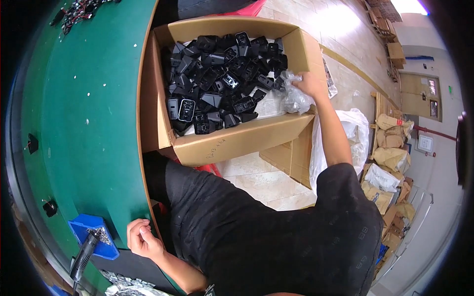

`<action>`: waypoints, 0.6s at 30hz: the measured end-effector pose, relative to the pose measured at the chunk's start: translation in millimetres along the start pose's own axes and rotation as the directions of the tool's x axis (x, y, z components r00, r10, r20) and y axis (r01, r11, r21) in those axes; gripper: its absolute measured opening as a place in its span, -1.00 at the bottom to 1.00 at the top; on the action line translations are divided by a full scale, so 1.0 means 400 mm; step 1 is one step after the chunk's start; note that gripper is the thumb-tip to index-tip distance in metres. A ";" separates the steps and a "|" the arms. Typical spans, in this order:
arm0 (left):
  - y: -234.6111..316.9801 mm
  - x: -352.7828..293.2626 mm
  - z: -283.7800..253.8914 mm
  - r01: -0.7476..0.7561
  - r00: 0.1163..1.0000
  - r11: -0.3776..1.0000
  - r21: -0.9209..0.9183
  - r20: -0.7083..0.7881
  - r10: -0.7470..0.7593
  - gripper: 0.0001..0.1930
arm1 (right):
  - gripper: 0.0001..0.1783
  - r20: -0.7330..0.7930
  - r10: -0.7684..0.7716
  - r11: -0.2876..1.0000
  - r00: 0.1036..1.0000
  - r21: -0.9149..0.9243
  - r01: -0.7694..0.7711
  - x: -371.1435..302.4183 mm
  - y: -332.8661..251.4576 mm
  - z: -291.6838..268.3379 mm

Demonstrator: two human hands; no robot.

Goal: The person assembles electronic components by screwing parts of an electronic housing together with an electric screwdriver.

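My right hand (311,85) is closed around a crumpled clear plastic bag (297,98) at the right end of an open cardboard box (232,143). The box holds a heap of black plastic housings (212,74), with white printed paper (269,106) showing beneath them. At the left, my left hand (143,239) is curled into a loose fist by the edge of the green table (98,148); nothing shows in it. Beside that hand are a blue tray (111,253) of small metal parts and a black electric screwdriver (85,256) that partly covers it.
Black pieces with wires (32,143) lie at the table's left, and a wire cluster (74,17) at its far end. A white plastic bag (358,121) stands right of the box. Cartons and sacks (390,158) line the wall. Small silver parts (126,281) lie near me.
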State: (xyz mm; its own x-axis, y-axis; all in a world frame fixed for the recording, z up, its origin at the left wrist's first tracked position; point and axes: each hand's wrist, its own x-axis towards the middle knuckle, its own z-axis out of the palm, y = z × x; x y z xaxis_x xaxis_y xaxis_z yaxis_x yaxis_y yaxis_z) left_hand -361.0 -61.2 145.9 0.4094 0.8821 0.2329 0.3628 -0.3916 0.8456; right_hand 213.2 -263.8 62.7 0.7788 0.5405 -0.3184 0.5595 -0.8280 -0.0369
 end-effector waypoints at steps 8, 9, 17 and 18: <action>0.001 -0.014 -0.014 0.014 1.000 1.000 -0.024 -0.021 -0.015 -0.72 | -0.76 -0.078 -0.245 0.745 0.966 0.622 0.239 -0.186 -0.203 -0.191; 0.024 -0.009 0.001 -0.030 0.997 0.986 -0.166 -0.072 0.018 -0.67 | -0.78 -0.049 -0.370 0.685 0.928 0.661 0.308 -0.235 -0.260 -0.210; 0.218 0.056 0.245 0.128 0.853 0.696 -0.707 0.436 0.287 0.32 | -0.71 -0.414 -0.905 -0.223 0.104 0.666 0.712 -0.496 -0.678 -0.162; 0.220 0.039 0.223 0.035 0.870 0.840 -0.541 0.430 0.241 0.21 | -0.71 -0.524 -0.842 -0.256 0.130 0.599 0.759 -0.513 -0.700 -0.146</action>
State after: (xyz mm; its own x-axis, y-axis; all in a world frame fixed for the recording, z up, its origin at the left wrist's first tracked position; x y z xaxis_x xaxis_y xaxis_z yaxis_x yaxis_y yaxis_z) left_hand -248.1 -105.0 181.1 0.8037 0.5606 0.1994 -0.1338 -0.1561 0.9786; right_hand -86.8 -134.3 193.7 -0.2214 0.8456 0.4858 0.2779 0.5322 -0.7997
